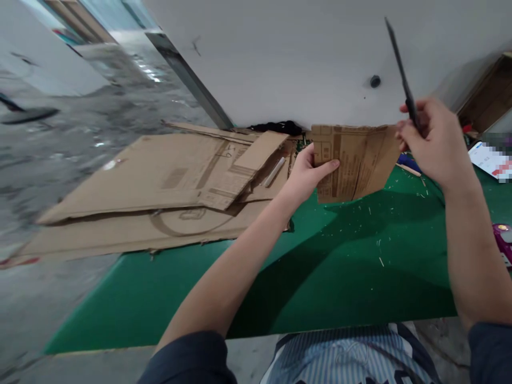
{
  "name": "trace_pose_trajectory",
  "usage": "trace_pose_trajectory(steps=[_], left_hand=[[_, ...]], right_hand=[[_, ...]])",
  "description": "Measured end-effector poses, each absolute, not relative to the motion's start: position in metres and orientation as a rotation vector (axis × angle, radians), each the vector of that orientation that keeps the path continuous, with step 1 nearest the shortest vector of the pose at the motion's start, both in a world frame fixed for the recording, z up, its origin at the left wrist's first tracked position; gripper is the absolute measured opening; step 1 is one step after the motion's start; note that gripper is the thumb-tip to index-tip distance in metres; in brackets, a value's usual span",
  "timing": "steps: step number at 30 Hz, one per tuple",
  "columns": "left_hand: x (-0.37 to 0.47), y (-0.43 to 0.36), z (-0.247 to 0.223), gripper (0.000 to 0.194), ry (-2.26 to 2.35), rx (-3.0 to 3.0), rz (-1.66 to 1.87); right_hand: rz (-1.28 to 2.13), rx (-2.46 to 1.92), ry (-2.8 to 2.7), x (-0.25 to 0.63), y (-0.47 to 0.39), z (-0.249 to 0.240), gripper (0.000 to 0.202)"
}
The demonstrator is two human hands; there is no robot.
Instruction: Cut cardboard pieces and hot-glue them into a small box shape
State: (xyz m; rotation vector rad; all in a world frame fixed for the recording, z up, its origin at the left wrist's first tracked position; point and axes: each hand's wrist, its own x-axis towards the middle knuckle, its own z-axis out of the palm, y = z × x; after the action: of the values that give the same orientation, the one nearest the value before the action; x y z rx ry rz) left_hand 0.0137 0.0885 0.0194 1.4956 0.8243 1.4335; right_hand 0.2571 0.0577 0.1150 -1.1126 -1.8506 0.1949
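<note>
Cardboard stack [140, 176]: left of the left grip, flat sheets overlapping; a dark handwritten mark on top is turned sideways and cannot be read for sure; the printed block is too blurred to read, and the lower sheet bears a curved print.
White stick [274, 172]: just left of the left grip, slanting on the cardboard.
Left hand [306, 172]: clamped on the cardboard piece, thumb across the near face, other fingers mostly hidden behind; forearm reaching up and rightward.
Cardboard piece [352, 165]: raised between the two grips, held at its left edge; columns of dark print run down it, too small to read.
Green tabletop [340, 277]: below both grips, strewn with pale scraps [381, 261].
Dark slim tool [398, 58]: rising from the right grip, tip up and leaning left.
Right hand [430, 136]: closed around the tool's lower end, wrist raised, fingertips at the piece's upper right corner; whether they touch it, I cannot tell.
White panel [484, 158]: right of the right grip, marks and a red patch, partly pixelated, unreadable.
Magenta object [503, 242]: lower right of the right grip, cut off by the view.
</note>
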Motion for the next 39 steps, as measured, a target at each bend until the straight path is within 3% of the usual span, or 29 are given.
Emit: trace_pose_trajectory(steps=[3, 6, 12, 17, 27, 39], left_hand=[[0.009, 0.088, 0.027, 0.053, 0.894, 1.476, 1.466], [0.005, 0.082, 0.042, 0.044, 0.905, 1.451, 1.514], [0.0, 0.069, 0.059, 0.043, 0.869, 1.355, 1.358], [0.002, 0.067, 0.054, 0.048, 0.753, 1.295, 1.292], [0.001, 0.067, 0.051, 0.039, 0.846, 1.193, 1.218], [-0.003, 0.073, 0.034, 0.046, 0.819, 1.208, 1.199]], right_hand=[[0.306, -1.16, -1.936, 0.25, 0.063, 0.097, 0.027], [0.207, -1.132, -1.875, 0.243, 0.077, 0.082, 0.033], [0.157, -1.132, -1.69, 0.253, 0.11, 0.06, 0.06], [0.464, -1.117, -1.701, 0.258, 0.115, 0.053, 0.057], [0.594, -1.155, -1.603, 0.236, 0.105, 0.055, 0.06], [0.794, -1.065, -1.59, 0.222, 0.091, 0.057, 0.059]])
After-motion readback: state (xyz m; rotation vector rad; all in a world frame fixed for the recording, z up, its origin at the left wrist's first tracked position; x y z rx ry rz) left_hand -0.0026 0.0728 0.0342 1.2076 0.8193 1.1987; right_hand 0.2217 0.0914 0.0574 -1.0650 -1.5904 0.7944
